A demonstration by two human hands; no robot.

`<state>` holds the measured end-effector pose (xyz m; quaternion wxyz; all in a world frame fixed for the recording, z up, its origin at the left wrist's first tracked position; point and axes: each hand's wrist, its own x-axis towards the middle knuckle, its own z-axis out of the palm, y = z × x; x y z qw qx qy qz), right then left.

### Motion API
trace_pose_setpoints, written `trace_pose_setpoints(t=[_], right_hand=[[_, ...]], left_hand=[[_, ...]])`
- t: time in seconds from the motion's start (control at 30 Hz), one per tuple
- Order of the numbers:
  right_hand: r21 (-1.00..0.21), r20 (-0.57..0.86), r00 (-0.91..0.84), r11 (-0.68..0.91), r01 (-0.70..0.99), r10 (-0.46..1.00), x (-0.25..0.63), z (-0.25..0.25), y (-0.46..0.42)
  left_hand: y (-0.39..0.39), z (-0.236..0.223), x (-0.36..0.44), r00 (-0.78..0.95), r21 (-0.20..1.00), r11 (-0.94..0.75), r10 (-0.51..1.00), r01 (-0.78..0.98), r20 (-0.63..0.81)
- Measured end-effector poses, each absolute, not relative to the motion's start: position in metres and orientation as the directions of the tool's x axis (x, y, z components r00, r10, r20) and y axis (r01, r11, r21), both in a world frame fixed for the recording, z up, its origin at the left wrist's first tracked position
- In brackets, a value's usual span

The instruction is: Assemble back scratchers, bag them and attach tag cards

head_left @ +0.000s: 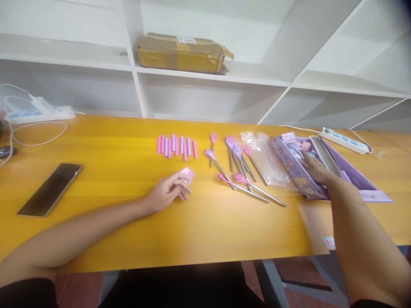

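My left hand point(168, 189) rests low over the table with loosely curled fingers, holding a small pink packet point(188, 174) at its fingertips. My right hand point(314, 167) reaches into an open purple patterned box point(290, 164); its fingertips are partly hidden among the contents. Near them inside the box shows a small pink item point(306, 146). Several metal rods with pink or lilac hand-shaped ends, like back scratchers point(237, 149), lie in a loose group between my hands. Beyond my left hand, several short pink and lilac sticks point(176, 146) lie in a row.
Clear plastic bags point(266, 160) lie left of the box. A dark phone point(51, 188) is at the left, near a white power strip point(38, 112) with cables. Another power strip point(346, 140) sits behind the box. White shelving point(208, 96) holding a taped parcel point(183, 53) borders the table's back.
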<state>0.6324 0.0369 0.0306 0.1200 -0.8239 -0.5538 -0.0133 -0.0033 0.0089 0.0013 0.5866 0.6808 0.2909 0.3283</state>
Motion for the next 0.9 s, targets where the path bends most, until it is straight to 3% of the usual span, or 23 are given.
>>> trace_pose_setpoints(t=[0.1,0.3,0.37,0.47,0.63,0.77,0.9], right_hand=[[-0.218,0.107,0.445,-0.415,0.883,0.889,0.621,0.044,0.043],[-0.224,0.216,0.453,-0.408,0.885,0.865,0.563,0.095,0.065],[-0.235,0.133,0.366,-0.329,0.915,0.921,0.535,0.109,0.075],[-0.272,-0.129,0.175,-0.204,0.940,0.976,0.491,0.113,0.095],[-0.202,-0.494,-0.003,-0.111,0.973,0.870,0.433,0.091,0.131],[-0.126,-0.544,-0.014,-0.066,0.990,0.839,0.416,0.080,0.135],[-0.145,-0.509,-0.016,-0.068,0.987,0.861,0.417,0.077,0.130]], left_hand=[[0.008,0.001,-0.002,0.616,0.992,-0.129,0.781,0.001,0.101],[0.010,-0.003,-0.002,0.600,0.994,-0.108,0.795,-0.006,0.090],[0.010,-0.003,-0.003,0.599,0.993,-0.115,0.795,-0.002,0.093],[0.010,-0.003,-0.004,0.612,0.992,-0.126,0.786,0.013,0.092],[0.009,-0.002,-0.005,0.634,0.989,-0.147,0.768,0.033,0.093],[0.008,0.002,-0.006,0.639,0.986,-0.156,0.764,0.055,0.085],[0.008,0.005,-0.005,0.627,0.988,-0.142,0.775,0.059,0.074]])
